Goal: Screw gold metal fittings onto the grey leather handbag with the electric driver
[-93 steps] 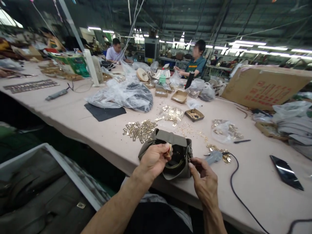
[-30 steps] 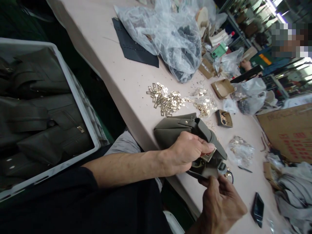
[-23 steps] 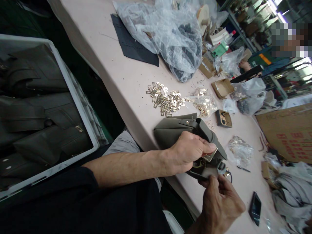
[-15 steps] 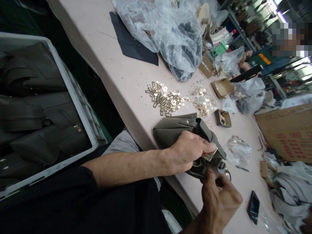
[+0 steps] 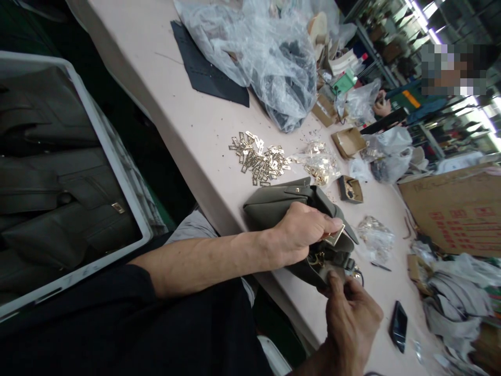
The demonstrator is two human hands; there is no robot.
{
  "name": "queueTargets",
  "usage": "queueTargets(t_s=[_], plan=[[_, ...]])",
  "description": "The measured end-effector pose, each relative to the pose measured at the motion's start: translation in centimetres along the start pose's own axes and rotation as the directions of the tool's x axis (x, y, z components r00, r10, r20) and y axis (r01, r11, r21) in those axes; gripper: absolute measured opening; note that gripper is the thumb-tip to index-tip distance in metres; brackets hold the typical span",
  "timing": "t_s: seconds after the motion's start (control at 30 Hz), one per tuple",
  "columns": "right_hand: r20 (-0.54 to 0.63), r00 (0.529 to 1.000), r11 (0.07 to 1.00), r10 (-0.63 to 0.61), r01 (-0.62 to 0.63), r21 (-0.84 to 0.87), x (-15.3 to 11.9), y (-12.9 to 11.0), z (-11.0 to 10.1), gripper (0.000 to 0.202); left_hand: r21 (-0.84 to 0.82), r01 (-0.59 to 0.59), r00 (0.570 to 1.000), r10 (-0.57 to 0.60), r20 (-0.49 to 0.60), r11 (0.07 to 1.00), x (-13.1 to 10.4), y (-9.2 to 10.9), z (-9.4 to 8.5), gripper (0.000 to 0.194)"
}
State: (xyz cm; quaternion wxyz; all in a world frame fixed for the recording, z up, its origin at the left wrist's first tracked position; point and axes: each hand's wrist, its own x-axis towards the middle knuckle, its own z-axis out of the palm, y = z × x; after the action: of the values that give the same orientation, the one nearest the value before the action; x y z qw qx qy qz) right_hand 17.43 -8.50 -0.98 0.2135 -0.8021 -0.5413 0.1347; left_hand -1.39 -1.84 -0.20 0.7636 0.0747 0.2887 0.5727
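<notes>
My left hand is clenched over the top of the olive-grey bag, thumb and forefinger pinching a small gold metal plate against its front flap. My right hand comes up from below the bag, fingers curled and gripping its lower edge; whether they hold any small part as well I cannot tell. The bag lies on its side at the near edge of the pink table, partly over my lap.

Just beyond the bag lies a heap of loose gold plates, and beside that a clear packet of more gold fittings. A small open box sits near the bag's far end. Farther up the table from the bag is a big crumpled plastic bag on a dark sheet. A black phone lies near my right hand. Off the table, well apart from the bag, a white crate holds more dark bags.
</notes>
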Motion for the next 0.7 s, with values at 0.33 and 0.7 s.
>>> queueTargets(t_s=[0.33,0.7], plan=[[-0.056,0.998,0.976,-0.032,0.019,-0.215,0.5,-1.6,0.5,0.043,0.003,-0.004,1.000,0.004,-0.003,1.000,-0.9,0.1,-0.3,0.035],[-0.060,0.995,0.996,0.076,-0.079,-0.047,-0.5,-1.3,0.7,0.046,-0.007,0.010,1.000,-0.010,0.007,1.000,-1.0,0.2,-0.4,0.031]])
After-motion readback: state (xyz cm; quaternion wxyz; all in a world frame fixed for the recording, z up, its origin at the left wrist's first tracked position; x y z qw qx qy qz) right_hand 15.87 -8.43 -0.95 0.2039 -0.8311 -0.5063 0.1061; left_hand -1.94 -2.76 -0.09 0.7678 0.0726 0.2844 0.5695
